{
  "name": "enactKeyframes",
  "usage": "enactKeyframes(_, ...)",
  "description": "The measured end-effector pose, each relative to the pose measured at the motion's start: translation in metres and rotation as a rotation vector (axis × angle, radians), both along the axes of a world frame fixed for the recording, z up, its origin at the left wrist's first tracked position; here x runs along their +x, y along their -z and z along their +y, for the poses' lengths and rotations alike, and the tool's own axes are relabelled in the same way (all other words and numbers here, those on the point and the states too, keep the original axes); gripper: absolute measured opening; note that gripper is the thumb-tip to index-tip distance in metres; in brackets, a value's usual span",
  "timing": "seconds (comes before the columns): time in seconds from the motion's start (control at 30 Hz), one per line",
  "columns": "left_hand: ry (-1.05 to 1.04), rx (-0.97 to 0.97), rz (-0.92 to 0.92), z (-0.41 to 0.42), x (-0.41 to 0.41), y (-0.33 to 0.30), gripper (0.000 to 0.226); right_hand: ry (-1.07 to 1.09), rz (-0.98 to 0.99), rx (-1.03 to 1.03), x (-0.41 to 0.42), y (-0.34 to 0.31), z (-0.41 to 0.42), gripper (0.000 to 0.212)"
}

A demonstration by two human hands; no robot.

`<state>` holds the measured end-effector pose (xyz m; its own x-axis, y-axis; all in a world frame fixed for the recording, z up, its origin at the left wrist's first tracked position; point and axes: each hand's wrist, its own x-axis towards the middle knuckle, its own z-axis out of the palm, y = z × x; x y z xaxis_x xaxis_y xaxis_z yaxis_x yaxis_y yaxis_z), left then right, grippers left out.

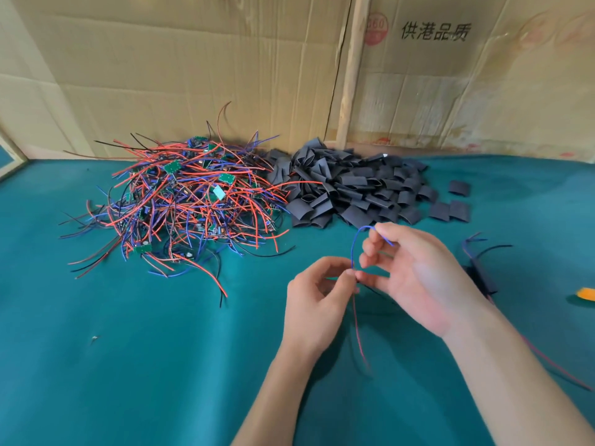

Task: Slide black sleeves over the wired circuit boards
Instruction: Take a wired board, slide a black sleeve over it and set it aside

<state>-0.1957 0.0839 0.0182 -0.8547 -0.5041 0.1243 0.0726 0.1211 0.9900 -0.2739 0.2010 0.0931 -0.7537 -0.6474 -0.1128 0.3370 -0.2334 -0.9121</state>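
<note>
A tangled heap of small green circuit boards [180,201] with red, blue and black wires lies at the centre left. Beside it on the right is a pile of flat black sleeves [351,191]. My left hand [317,304] pinches one wired board's leads between thumb and fingers; the board itself is hidden in the hand. A blue wire [355,243] loops up from that pinch to my right hand [415,272], whose fingertips hold its far end. A red wire [359,329] hangs down below my left hand.
Teal cloth [128,365] covers the table. Cardboard sheets [193,66] stand along the back. Three loose sleeves [454,204] lie right of the pile. A dark sleeved piece with wires [479,268] sits behind my right hand, and an orange object [586,293] is at the right edge.
</note>
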Motion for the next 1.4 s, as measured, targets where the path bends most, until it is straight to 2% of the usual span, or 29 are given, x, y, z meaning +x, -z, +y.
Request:
enactKeyframes(0.07, 0.02, 0.071, 0.004, -0.003, 0.001, 0.0, 0.019, -0.018, -0.003, -0.017, -0.001, 0.0, -0.005, 0.028)
enactKeyframes(0.13, 0.045, 0.059, -0.002, -0.003, 0.001, 0.0, 0.016, -0.045, 0.041, -0.025, -0.003, -0.002, -0.008, 0.028)
enactKeyframes(0.27, 0.091, -0.015, -0.01, -0.002, 0.001, 0.002, 0.013, -0.247, 0.297, 0.065, -0.008, -0.011, -0.01, 0.021)
enactKeyframes(0.4, 0.03, 0.207, 0.115, -0.007, 0.001, -0.001, 0.014, -0.383, 0.486, 0.273, -0.01, -0.006, 0.006, 0.024)
enactKeyframes(0.47, -0.013, 0.322, 0.153, -0.01, 0.0, -0.002, 0.015, -0.295, 0.502, 0.426, -0.006, 0.009, 0.011, 0.027)
enactKeyframes(0.57, -0.058, 0.396, 0.162, -0.012, -0.001, -0.002, 0.014, -0.069, 0.463, 0.608, 0.0, 0.038, 0.009, 0.02)
enactKeyframes(0.67, -0.07, 0.451, 0.181, -0.015, 0.001, -0.003, 0.015, 0.029, 0.411, 0.433, 0.007, 0.052, -0.006, 0.022)
enactKeyframes(0.77, -0.024, 0.484, 0.175, -0.013, 0.0, -0.001, 0.017, 0.213, 0.277, 0.219, 0.008, 0.051, -0.024, 0.014)
enactKeyframes(0.9, 0.082, 0.66, 0.164, -0.014, -0.001, -0.004, 0.022, 0.285, 0.305, 0.208, 0.0, 0.045, -0.03, 0.015)
enactKeyframes(0.97, 0.146, 0.734, 0.145, -0.017, -0.001, -0.006, 0.025, 0.242, 0.334, 0.206, -0.006, 0.041, -0.026, 0.012)
enactKeyframes(1.1, 0.237, 0.672, 0.088, -0.018, -0.001, -0.004, 0.026, 0.089, 0.414, 0.255, -0.013, 0.038, -0.019, 0.012)
enactKeyframes(1.2, 0.295, 0.636, 0.08, -0.018, -0.001, 0.0, 0.029, -0.068, 0.335, 0.23, -0.02, 0.04, -0.017, 0.028)
enactKeyframes(1.33, 0.287, 0.602, 0.076, -0.019, -0.002, 0.001, 0.013, -0.403, 0.304, 0.298, -0.053, 0.029, -0.006, 0.041)
enactKeyframes(1.4, 0.227, 0.611, 0.056, -0.019, -0.006, 0.002, 0.011, -0.276, 0.3, 0.343, -0.076, 0.026, -0.008, 0.044)
